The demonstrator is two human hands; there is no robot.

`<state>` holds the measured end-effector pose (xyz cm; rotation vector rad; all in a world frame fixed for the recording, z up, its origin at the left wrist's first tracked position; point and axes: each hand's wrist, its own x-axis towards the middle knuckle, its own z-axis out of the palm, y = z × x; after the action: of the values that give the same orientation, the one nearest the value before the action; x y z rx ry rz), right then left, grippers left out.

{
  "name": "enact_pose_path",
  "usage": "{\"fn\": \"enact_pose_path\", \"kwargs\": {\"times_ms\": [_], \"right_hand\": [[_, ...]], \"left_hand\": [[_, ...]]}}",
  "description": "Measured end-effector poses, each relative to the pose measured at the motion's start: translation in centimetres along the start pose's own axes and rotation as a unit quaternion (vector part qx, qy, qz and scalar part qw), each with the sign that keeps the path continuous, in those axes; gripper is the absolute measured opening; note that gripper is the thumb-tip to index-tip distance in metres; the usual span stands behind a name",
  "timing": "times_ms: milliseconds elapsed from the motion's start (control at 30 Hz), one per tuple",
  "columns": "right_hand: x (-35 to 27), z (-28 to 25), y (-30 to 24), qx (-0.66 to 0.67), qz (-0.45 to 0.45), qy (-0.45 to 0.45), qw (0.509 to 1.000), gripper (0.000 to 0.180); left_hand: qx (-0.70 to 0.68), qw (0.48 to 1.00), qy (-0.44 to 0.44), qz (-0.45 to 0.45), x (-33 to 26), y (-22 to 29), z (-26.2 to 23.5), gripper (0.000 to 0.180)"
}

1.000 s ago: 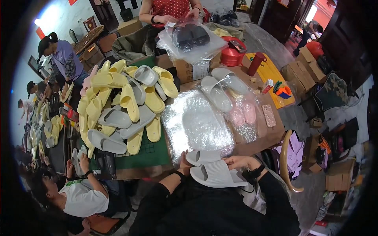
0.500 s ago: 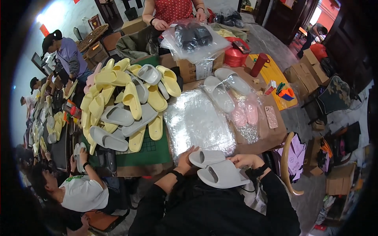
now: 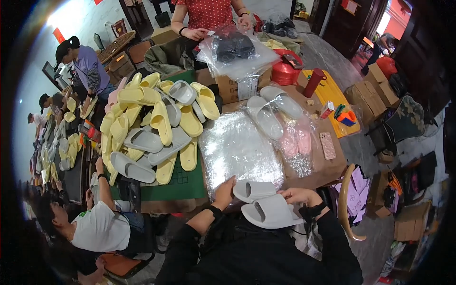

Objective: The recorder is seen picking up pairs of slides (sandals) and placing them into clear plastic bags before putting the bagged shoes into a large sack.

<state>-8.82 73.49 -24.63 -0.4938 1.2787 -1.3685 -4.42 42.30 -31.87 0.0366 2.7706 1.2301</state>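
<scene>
Close to my body, at the table's near edge, I have a pair of light grey slippers (image 3: 270, 212), one partly overlapping the other. My left hand (image 3: 224, 193) is closed at the left end of the farther slipper; some of its fingers are hidden. On the other side, my right hand (image 3: 299, 195) grips the pair near where the two meet, its fingers bent over the edge. Just beyond them lies a stack of shiny clear plastic bags (image 3: 237, 149). Another grey pair (image 3: 265, 118) in clear plastic rests past the bags, beside a bagged pink pair (image 3: 297, 141).
A heap of yellow and grey slippers (image 3: 159, 121) covers the left of the table. A phone (image 3: 327, 145), a red cup (image 3: 313, 82) and a red twine roll (image 3: 286, 67) lie right. Across stands a person in red (image 3: 209, 14); another in white (image 3: 102, 228) sits left.
The grey slippers and both my hands shift very slightly in view, with the same hold. The seated person's hands at left have moved, and the person opposite has shifted hands over the plastic.
</scene>
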Motion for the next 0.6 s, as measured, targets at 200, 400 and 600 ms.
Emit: {"fn": "enact_pose_path", "kwargs": {"times_ms": [200, 400, 600], "right_hand": [[-0.3, -0.4, 0.8, 0.013, -0.003, -0.062, 0.998, 0.028], [0.3, -0.6, 3.5, -0.107, 0.027, 0.188, 0.976, 0.022], [2.6, 1.4, 4.8, -0.316, -0.114, 0.456, 0.825, 0.020]], "left_hand": [[0.093, 0.978, 0.042, 0.182, 0.2, -2.2, 1.4, 0.037], [0.106, 0.990, -0.029, 0.093, 0.2, 1.5, 1.5, 0.042], [0.130, 0.988, 0.015, 0.087, -0.6, 3.2, 2.9, 0.059]]}}
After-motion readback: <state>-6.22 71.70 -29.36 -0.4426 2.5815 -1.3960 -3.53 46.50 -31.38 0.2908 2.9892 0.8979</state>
